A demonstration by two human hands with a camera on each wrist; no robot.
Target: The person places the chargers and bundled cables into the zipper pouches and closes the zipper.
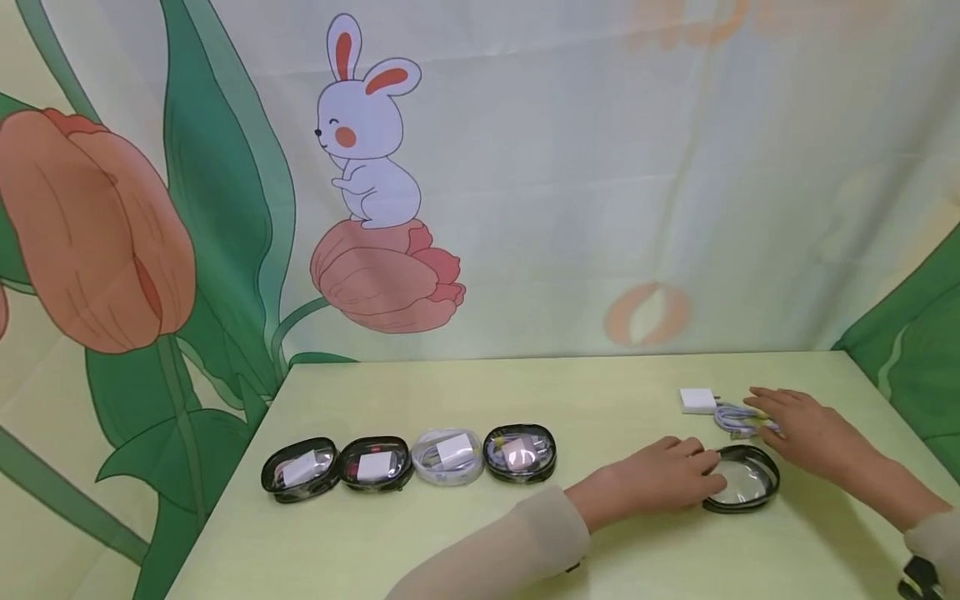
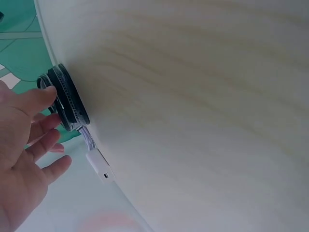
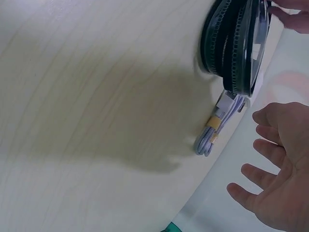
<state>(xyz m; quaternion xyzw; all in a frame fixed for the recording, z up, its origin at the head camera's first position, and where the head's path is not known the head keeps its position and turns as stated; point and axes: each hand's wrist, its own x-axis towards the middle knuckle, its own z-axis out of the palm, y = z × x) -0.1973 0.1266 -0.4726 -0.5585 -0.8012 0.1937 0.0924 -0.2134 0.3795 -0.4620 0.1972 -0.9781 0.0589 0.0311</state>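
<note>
My left hand [image 1: 667,473] rests its fingertips on the left edge of an oval case [image 1: 742,475] with a clear lid and black zippered sides. In the left wrist view, the thumb of that hand [image 2: 24,145] lies against the lid of the case [image 2: 70,96], the other fingers spread loosely. Beyond the case lies a bundled lilac cable [image 1: 738,418] with yellow ties, beside a white charger plug [image 1: 697,401]. My right hand [image 1: 813,433] hovers by the cable's right end, fingers loosely extended. The right wrist view shows this hand [image 3: 280,164] apart from the cable [image 3: 215,128], holding nothing.
On the left half of the pale wooden table [image 1: 480,542] stand two black-edged cases [image 1: 300,467], a whitish translucent case [image 1: 447,471] and another black-edged case [image 1: 520,475] in a row, each with a charger inside. A printed curtain [image 1: 540,208] hangs behind the table.
</note>
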